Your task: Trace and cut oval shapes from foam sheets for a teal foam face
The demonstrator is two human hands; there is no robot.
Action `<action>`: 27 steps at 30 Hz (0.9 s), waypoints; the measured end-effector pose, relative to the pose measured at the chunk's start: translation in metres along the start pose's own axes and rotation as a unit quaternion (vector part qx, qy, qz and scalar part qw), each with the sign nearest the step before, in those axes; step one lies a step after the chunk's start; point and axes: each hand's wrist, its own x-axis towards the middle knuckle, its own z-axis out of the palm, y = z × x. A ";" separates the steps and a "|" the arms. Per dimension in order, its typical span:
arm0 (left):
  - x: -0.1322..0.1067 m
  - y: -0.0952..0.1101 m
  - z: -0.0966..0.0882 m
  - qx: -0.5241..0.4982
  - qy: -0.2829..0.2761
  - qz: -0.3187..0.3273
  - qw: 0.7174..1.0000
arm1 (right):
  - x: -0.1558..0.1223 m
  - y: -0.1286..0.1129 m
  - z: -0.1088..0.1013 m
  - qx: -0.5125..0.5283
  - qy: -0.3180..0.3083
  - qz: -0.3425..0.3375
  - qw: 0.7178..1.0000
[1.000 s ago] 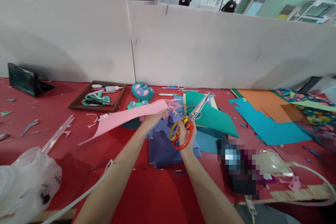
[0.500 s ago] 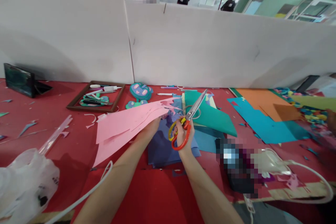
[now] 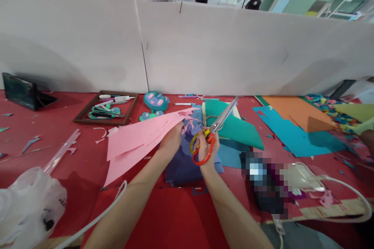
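Scissors point(image 3: 216, 125) tilted right. Red tabletop point(image 3: 58, 124), white partition point(image 3: 233, 54) behind; left hand point(image 3: 173, 140) pinches jagged pink sheet point(image 3: 134, 140), right hand point(image 3: 206, 148) clamps scissors.

A pixelated patch point(image 3: 264, 181) masks one object. The left edge cuts off the white plastic bag point(image 3: 27, 204). The pink sheet point(image 3: 137, 142) covers part of the left hand point(image 3: 172, 140).

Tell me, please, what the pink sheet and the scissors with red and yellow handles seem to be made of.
The pink sheet: likely matte craft foam or card; it flexes without creasing. The scissors: shiny grey blades look metal, glossy handles plastic.
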 end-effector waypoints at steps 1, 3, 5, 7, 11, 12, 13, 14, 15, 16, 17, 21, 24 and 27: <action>-0.007 0.007 -0.002 0.099 -0.065 0.031 0.993 | 0.002 -0.001 -0.001 0.001 0.018 -0.014 1.000; -0.023 0.025 -0.007 0.243 -0.137 0.089 0.956 | 0.004 -0.005 -0.004 0.015 0.049 -0.035 0.998; -0.035 0.042 -0.014 0.280 -0.168 0.122 0.937 | 0.005 -0.007 -0.006 0.045 0.060 -0.046 0.996; -0.037 0.054 -0.022 0.230 -0.135 0.146 0.953 | 0.006 -0.008 -0.006 0.070 0.056 -0.049 0.995; -0.013 0.053 -0.032 -0.005 -0.025 0.103 0.994 | 0.005 -0.005 -0.003 0.077 0.040 -0.032 0.996; -0.004 0.049 -0.033 -0.062 -0.026 0.052 0.996 | 0.006 -0.003 -0.002 0.078 0.034 -0.023 0.996; 0.003 0.044 -0.034 -0.122 -0.024 0.001 0.992 | 0.006 -0.002 -0.002 0.079 0.026 -0.015 0.996; 0.010 0.038 -0.034 -0.171 -0.044 -0.053 0.983 | 0.007 -0.001 -0.001 0.079 0.015 -0.007 0.997; 0.016 0.032 -0.034 -0.212 -0.052 -0.103 0.970 | 0.008 0.000 -0.001 0.078 0.003 -0.002 0.997; 0.021 0.027 -0.034 -0.248 -0.051 -0.138 0.958 | 0.009 0.001 0.000 0.076 -0.011 0.003 0.997; 0.025 0.023 -0.034 -0.278 -0.048 -0.166 0.945 | 0.010 0.001 0.000 0.074 -0.023 0.006 0.997; 0.034 0.011 -0.034 -0.348 -0.062 -0.237 0.905 | 0.013 0.005 0.000 0.077 -0.049 0.014 0.996; 0.035 0.008 -0.036 -0.370 -0.093 -0.261 0.887 | 0.013 0.008 0.001 0.078 -0.066 0.013 0.995; 0.034 0.006 -0.038 -0.392 -0.137 -0.255 0.873 | 0.012 0.010 0.003 0.076 -0.072 0.032 0.994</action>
